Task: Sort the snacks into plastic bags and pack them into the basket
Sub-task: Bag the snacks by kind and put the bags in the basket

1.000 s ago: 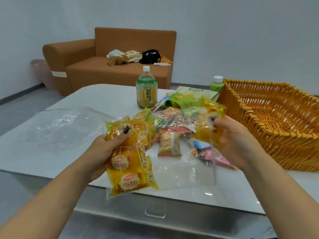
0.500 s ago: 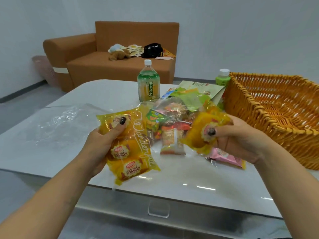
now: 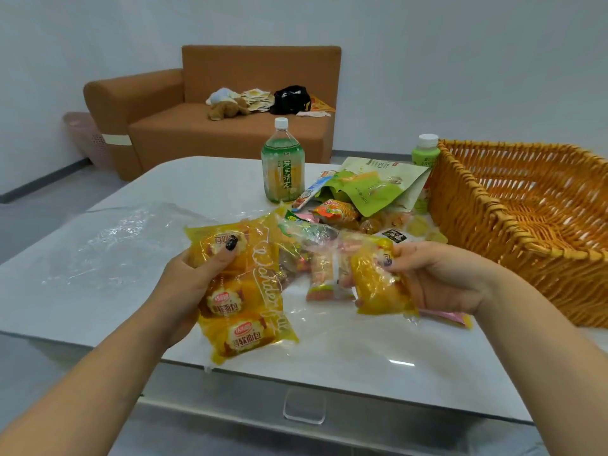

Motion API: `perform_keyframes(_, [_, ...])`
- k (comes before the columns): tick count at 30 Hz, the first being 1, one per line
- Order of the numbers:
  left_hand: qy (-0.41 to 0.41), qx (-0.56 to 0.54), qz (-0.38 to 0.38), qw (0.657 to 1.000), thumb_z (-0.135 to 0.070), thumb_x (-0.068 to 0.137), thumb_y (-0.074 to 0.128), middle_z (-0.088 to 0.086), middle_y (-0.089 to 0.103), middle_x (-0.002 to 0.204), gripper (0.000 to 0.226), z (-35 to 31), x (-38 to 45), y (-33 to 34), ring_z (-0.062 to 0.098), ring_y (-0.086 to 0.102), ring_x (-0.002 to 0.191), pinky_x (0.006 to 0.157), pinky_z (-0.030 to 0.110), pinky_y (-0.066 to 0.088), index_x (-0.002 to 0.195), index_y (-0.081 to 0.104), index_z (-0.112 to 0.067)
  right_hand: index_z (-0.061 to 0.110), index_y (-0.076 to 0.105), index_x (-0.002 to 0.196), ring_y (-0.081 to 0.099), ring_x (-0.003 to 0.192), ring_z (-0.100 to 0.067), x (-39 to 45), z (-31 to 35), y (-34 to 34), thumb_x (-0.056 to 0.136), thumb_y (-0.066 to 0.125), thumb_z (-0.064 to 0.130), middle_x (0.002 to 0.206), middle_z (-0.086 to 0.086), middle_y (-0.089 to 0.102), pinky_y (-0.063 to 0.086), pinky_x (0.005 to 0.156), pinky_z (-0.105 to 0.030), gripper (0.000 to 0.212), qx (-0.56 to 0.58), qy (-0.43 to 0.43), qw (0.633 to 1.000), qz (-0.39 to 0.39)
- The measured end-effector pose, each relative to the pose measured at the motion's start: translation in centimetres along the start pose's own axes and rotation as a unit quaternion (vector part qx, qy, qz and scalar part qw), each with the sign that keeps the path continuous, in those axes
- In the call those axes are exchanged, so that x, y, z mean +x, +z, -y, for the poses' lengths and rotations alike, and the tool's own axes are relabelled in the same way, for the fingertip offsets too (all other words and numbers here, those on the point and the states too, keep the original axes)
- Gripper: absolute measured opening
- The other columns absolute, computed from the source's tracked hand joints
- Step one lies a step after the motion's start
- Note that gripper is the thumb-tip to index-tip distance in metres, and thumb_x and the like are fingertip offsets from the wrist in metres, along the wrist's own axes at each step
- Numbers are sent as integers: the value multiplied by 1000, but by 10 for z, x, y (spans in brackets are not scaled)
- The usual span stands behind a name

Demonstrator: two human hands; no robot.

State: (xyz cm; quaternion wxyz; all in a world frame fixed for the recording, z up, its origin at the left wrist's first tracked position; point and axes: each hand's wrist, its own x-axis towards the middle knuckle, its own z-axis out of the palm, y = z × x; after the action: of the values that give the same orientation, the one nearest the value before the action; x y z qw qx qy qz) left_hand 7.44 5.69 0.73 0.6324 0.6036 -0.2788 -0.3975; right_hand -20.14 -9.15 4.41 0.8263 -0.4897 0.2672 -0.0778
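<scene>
The left hand (image 3: pixel 194 284) grips a clear plastic bag (image 3: pixel 250 291) of yellow bread packs above the desk (image 3: pixel 362 357), while right-hand fingers (image 3: pixel 398 263) pinch 1 more bread pack (image 3: pixel 378 284) beside it, apparently ready to add, with the basket (image 3: pixel 526 232) waiting rightward.

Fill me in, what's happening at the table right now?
A person is bagging snacks. The left hand grips a clear plastic bag already holding yellow bread packets, while the right hand pinches another yellow packet beside it. More snacks and a tea bottle sit on the table. The wicker basket at right looks empty.
</scene>
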Motion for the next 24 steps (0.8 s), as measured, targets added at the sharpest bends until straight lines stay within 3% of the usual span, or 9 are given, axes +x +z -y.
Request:
perform_keyframes(2, [-8, -17, 8, 1000, -37, 71, 69, 7, 77, 96, 46, 0, 0, -2, 24, 75, 81, 63, 37, 60, 112, 64, -16, -3, 57, 128, 67, 102, -36, -3, 4, -2, 78, 68, 4, 128, -28, 58, 58, 78, -45, 52, 3, -16, 1000, -2])
perform_keyframes(4, [-13, -33, 11, 999, -37, 74, 68, 8, 76, 97, 47, -1, 1, -4, 24, 75, 82, 63, 37, 61, 114, 64, -14, 0, 68, 113, 70, 91, -37, -11, 9, -6, 49, 88, 12, 114, -30, 64, 59, 69, -43, 68, 9, -35, 999, -20])
perform_keyframes(6, [-10, -39, 12, 999, -42, 70, 71, 7, 77, 95, 51, -2, 1, -6, 22, 75, 80, 60, 35, 61, 113, 65, -14, -2, 69, 101, 70, 69, -35, -21, 14, -12, 23, 90, 13, 91, -29, 68, 58, 52, -39, 83, 20, -55, 996, -66])
perform_keyframes(8, [-8, -34, 19, 999, -51, 52, 85, 7, 76, 96, 74, -2, 1, -8, 23, 75, 81, 59, 35, 60, 113, 66, -14, -3, 68, 98, 69, 63, -34, -27, 18, -13, 16, 90, 13, 84, -27, 68, 57, 49, -37, 87, -11, -46, 997, -64])
perform_keyframes(11, [-19, -26, 46, 998, -57, 19, 95, 12, 76, 98, 104, -1, 1, -10, 27, 75, 81, 58, 35, 59, 109, 68, -12, 8, 75, 101, 70, 79, -34, -28, 19, -13, 29, 92, 19, 101, -27, 69, 60, 67, -41, 75, -87, -5, 996, -5])
perform_keyframes(14, [-41, 8, 96, 995, -57, 18, 95, 16, 75, 99, 104, 2, -2, -7, 30, 74, 83, 58, 36, 59, 107, 68, -10, 13, 64, 124, 67, 98, -33, -19, 14, -10, 54, 87, 20, 121, -26, 62, 58, 79, -40, 74, -144, 3, 988, 52])
perform_keyframes(17, [-55, 41, 121, 990, -59, 21, 94, 16, 74, 103, 111, 5, -5, -3, 33, 73, 89, 63, 37, 60, 116, 64, -9, -1, 45, 136, 57, 113, -41, -11, 13, -4, 70, 83, 21, 134, -32, 49, 51, 93, -46, 80, -200, -9, 976, 82])
perform_keyframes(21, [-53, 51, 124, 990, -59, 21, 94, 15, 74, 104, 113, 2, -7, 2, 33, 73, 91, 64, 38, 60, 118, 63, -10, -26, 42, 118, 47, 106, -63, -9, 15, 2, 74, 81, 27, 117, -50, 44, 38, 98, -67, 80, -310, -15, 948, 65])
perform_keyframes(24, [-52, 52, 126, 989, -60, 20, 93, 14, 75, 102, 113, 1, -7, 3, 32, 73, 89, 63, 37, 60, 117, 62, -11, 5, 56, 126, 60, 113, -40, -6, 11, 0, 76, 72, 14, 121, -22, 63, 44, 102, -55, 54, -338, -46, 940, 9])
